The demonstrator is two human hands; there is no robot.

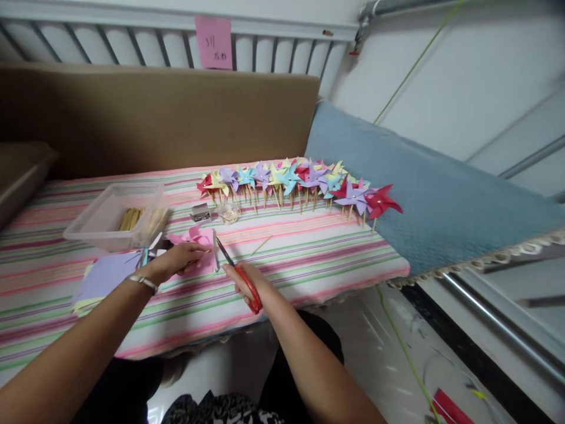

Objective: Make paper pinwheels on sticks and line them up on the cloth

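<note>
My left hand (189, 257), with a pale band at its wrist, has its fingers closed on a sheet of pink paper (207, 237) at the near middle of the table. My right hand (245, 278) grips red-handled scissors (251, 288). Their blades point away from me, close by the right edge of the pink paper. Whether they touch the paper I cannot tell. Beside my left hand lies a stack of coloured paper (108, 277), lavender on top. A thin wooden stick (262, 245) rests on the cloth to the right of the scissors.
Several finished paper pinwheels (289, 178) on sticks stand along the back. A clear plastic bin (95, 235) at left holds wooden sticks (131, 218). A small open box (201, 213) and a clear dish (229, 214) stand behind the paper. A cardboard panel (176, 118) borders the striped tablecloth (300, 259).
</note>
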